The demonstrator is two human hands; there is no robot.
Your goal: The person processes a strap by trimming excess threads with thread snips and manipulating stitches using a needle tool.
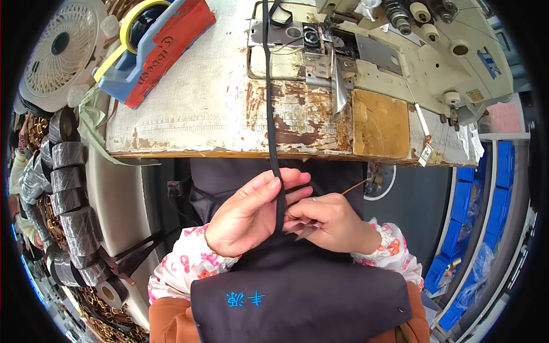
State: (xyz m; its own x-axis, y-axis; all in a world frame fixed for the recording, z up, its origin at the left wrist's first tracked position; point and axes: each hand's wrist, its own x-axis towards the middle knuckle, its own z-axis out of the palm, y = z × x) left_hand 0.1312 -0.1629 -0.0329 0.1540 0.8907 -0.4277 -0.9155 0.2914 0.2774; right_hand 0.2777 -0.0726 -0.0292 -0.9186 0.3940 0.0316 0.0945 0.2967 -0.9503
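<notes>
head | left grip [243, 214]: loosely holding strap [269, 108] | right grip [331, 224]: curled round stick [354, 186], middle hidden

Your strap [270, 103] looks like matt cloth, your apron [320, 303] smooth, dull fabric, and your sleeves [191, 257] softly wrinkled printed cloth. The tabletop [189, 103] before you wears a pale coating, flaked into rough brown patches, with a wooden-looking edge. You face a smooth metal plate [379, 55], a glossy painted machine body [477, 71], plastic bins [499, 200] and rolls [80, 228] in shiny, crinkled film
</notes>
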